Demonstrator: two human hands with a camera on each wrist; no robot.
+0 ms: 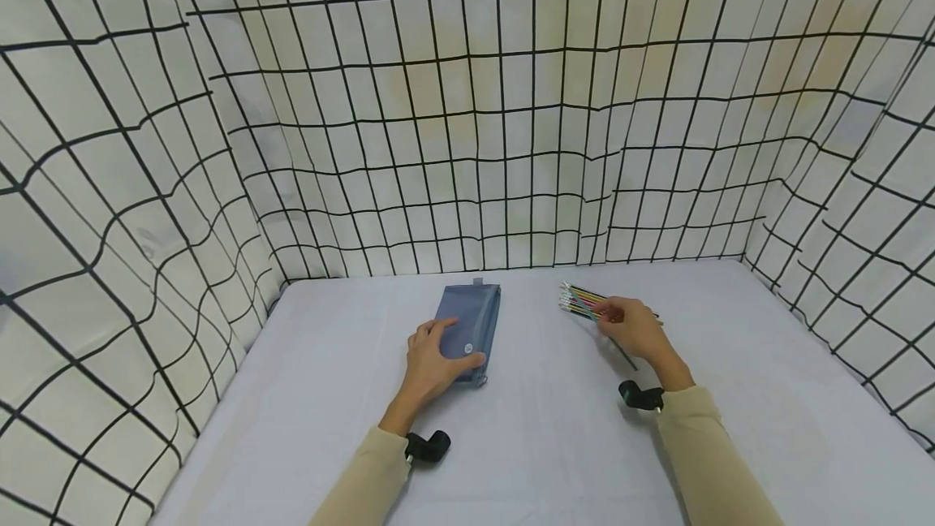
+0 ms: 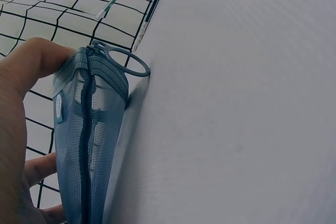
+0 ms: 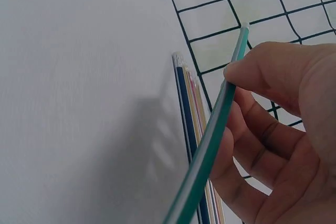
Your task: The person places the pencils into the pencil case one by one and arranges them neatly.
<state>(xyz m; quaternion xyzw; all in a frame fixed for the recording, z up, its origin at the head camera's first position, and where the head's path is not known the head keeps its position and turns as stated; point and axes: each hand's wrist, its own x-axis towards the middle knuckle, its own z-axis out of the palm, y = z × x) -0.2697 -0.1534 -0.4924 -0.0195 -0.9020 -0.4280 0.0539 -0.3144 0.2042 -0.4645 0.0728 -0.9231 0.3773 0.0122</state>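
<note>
A blue-grey mesh pencil case (image 1: 469, 326) lies on the white table (image 1: 540, 428), zip shut, with a ring pull (image 2: 127, 61) at its near end. My left hand (image 1: 436, 357) grips the case's near end, thumb on one side and fingers on the other (image 2: 37, 169). To the right lies a bundle of coloured pencils (image 1: 581, 303). My right hand (image 1: 634, 328) rests over them and pinches a single green pencil (image 3: 211, 140) between thumb and fingers, lifted above the others (image 3: 191, 114).
White cloth walls with a black grid (image 1: 467, 120) enclose the table at the back and both sides. Black wrist mounts (image 1: 427, 446) sit on both beige sleeves.
</note>
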